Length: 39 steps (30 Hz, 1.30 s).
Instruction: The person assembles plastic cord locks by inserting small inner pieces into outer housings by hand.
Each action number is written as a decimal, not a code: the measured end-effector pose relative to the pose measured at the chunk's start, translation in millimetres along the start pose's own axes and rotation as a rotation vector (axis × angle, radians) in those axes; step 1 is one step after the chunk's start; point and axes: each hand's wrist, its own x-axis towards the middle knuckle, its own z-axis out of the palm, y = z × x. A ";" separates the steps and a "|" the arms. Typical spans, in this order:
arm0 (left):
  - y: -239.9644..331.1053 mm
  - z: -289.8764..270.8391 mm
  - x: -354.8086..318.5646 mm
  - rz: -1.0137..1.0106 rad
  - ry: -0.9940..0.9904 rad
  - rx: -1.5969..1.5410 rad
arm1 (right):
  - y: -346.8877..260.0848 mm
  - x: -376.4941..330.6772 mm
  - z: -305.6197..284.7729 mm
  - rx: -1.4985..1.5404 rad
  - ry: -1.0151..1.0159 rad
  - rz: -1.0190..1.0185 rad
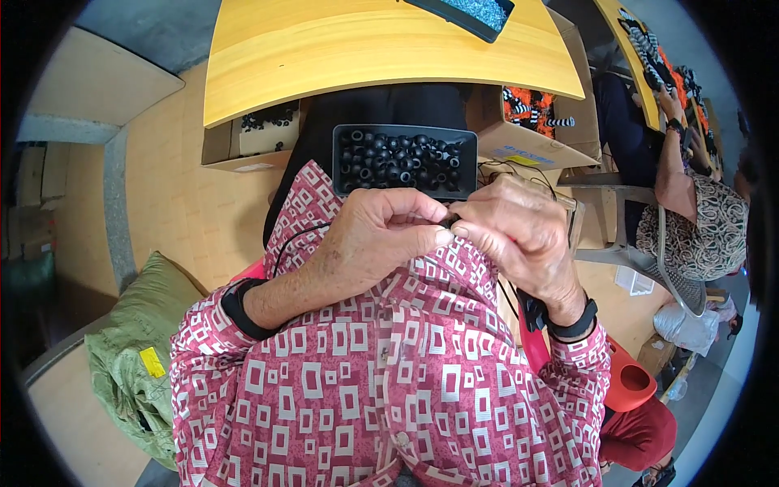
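Both my hands pinch one small dark piece above my lap

My left hand has thumb and forefinger brought together at their tips, with a gap between them further back. My right hand meets it there, thumb and bent forefinger closed, the other fingers curled in. The piece sits between the two pinches, mostly covered by my fingertips, so I can't make out its shape.

Just beyond my hands is a dark tray holding many black ring-like pieces. The yellow bench lies farther out, and at its far side a second tray holds pale blue bits.

To the right, partly under the bench, a cardboard box contains black-and-white striped pieces among orange stuff. On the left another box holds small black parts. A green sack stands on the floor to my left. Off to the right a co-worker sits at another bench.
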 end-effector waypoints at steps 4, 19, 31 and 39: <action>2.7 -0.4 -1.8 -0.052 -0.060 -0.158 | 2.3 -2.3 1.6 -0.018 0.033 -0.073; 3.4 1.1 1.5 -0.058 -0.037 -0.196 | -0.5 -7.1 12.3 -0.360 0.113 -0.238; 4.6 -6.9 0.9 0.009 -0.084 0.024 | 6.1 -10.2 15.0 -0.350 0.203 -0.228; 4.2 0.1 -2.5 -0.001 -0.289 -0.161 | 2.7 -9.7 18.3 -0.336 0.167 -0.232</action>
